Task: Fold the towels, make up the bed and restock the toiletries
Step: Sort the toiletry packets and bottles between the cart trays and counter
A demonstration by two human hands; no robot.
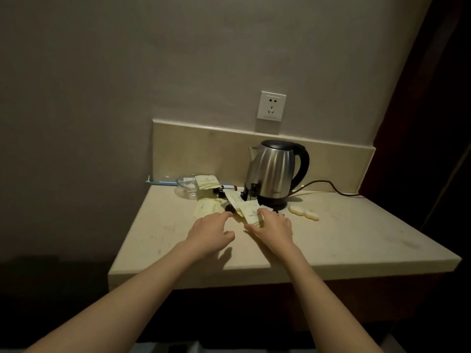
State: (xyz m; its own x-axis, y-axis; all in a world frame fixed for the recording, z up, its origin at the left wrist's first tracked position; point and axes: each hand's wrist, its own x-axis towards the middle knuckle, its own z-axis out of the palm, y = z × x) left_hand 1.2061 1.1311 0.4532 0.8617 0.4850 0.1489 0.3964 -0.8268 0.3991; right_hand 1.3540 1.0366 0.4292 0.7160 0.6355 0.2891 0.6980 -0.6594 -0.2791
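Here a cream packet (251, 214) with printed lettering lies on the pale surface (344, 240), partly under the right hand (274, 225). That hand rests on the packet, thumb along its near left edge and fingers curled over its far end, so it seems to hold it. To the left, the left hand (210, 231) hovers just above the surface with fingers relaxed and stretched forward, holding nothing; its fingertips reach close to a small dark bottle cap (229, 207) beside the packet. More cream packets are spread just beyond: a flat one (205, 208) left of the fingertips, another (234, 198) lying slantwise, and one (207, 186) leaning near the wall by a clear glass dish (186, 186). A blue toothbrush (160, 182) lies along the back edge, left of the dish. Right of the packets stands a steel kettle (274, 171) on its base, its cord (328, 186) trailing right. Two pale oval soaps (304, 212) lie just right of the right hand. A white wall socket (271, 105) sits above the kettle.
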